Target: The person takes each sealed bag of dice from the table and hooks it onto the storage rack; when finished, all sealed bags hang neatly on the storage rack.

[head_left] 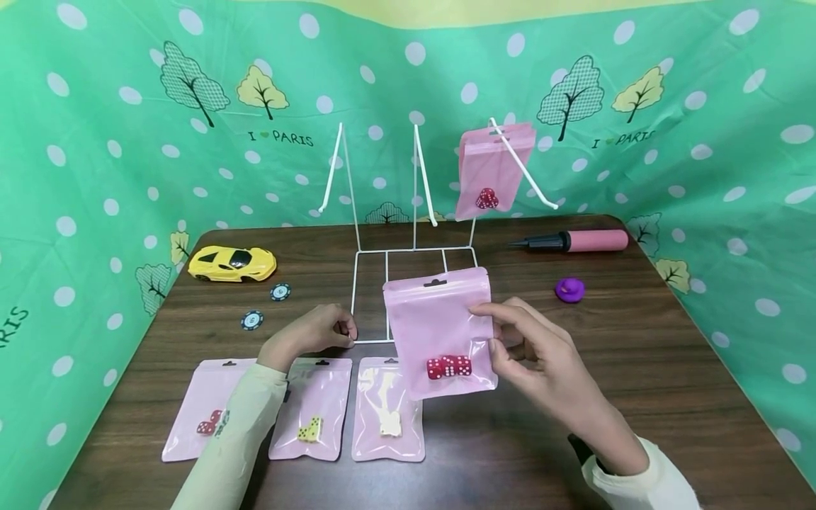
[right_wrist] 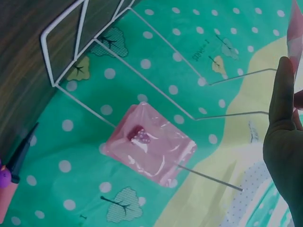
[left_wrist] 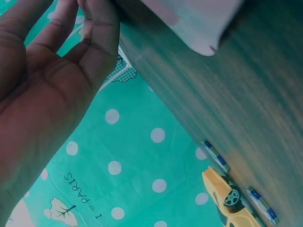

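My right hand [head_left: 551, 354] pinches the right edge of a pink zip bag [head_left: 440, 319] between thumb and fingers. The bag is raised upright, with several red dice [head_left: 449, 366] lying in a row at its bottom. At the front left corner of a white wire display rack [head_left: 355, 290], my left hand [head_left: 315, 329] grips the wire with curled fingers. Other pink bags [head_left: 497, 159] hang on the rack's right hook, red dice showing low in the front one. In the right wrist view these hanging bags [right_wrist: 151, 156] appear below the rack's other two hooks.
Along the front lie three pink bags: one with red dice [head_left: 210, 423], one with yellow dice [head_left: 310, 430], one with white dice [head_left: 390, 423]. A yellow toy car [head_left: 232, 263] and two poker chips [head_left: 251, 320] sit left; a pink hand pump [head_left: 596, 241] and purple duck [head_left: 569, 289] sit right.
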Demonstrator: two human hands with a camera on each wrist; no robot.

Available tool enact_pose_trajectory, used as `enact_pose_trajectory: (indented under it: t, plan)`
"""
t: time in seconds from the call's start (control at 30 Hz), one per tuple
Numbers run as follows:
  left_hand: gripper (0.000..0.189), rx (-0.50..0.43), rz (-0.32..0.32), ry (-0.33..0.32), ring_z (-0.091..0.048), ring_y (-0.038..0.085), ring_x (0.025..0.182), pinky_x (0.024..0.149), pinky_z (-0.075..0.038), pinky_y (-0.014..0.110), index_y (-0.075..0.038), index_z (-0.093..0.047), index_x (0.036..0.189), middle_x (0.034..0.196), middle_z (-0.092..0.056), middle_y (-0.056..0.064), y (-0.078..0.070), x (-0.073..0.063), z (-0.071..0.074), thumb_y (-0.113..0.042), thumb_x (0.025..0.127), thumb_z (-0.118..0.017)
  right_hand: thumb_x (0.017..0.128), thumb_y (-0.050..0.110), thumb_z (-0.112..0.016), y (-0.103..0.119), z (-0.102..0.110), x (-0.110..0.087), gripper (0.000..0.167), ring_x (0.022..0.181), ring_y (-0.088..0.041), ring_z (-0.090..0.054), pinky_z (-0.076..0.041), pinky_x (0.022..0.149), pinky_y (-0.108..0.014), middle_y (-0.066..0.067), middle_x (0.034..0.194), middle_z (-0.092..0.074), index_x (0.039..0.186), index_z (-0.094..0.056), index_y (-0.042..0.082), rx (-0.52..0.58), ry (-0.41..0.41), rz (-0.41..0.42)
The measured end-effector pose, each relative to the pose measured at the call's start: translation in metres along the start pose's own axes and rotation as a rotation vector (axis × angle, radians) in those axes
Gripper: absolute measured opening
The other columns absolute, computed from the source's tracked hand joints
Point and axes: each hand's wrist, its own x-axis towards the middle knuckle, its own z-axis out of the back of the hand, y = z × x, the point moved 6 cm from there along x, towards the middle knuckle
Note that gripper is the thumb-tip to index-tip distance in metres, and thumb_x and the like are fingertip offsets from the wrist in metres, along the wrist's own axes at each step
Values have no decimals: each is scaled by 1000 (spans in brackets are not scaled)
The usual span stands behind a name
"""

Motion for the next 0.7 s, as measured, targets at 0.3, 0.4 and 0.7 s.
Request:
enact_pose_trajectory:
  t: [0.3,0.4,0.7]
  plan:
    - [12,-4,-9,-10,-59,17,78,75,-53,32,-9,-75,92,84,-66,0,0,-1,0,0,97,-79,86,-26,-64,3,4,18,53,79,-10,-59,-52,61,-18,-4,97,-61,132,-69,-2,12,-49,1]
    - [10,0,-21,-8,-59,17,78,75,-53,32,-8,-75,93,84,-66,0,0,-2,1,1,97,-79,86,-25,-65,5,6,25,51,74,-10,-56,-49,57,-18,-5,97,-61,132,-69,-3,4,-78,20]
    - [4,14,-30,-5,-59,16,79,75,-53,32,-4,-76,95,86,-66,1,-1,-1,1,-1,98,-78,90,-23,-66,0,7,39,55,76,-13,-57,-47,54,-19,-4,103,-64,138,-70,3,-16,-123,-98]
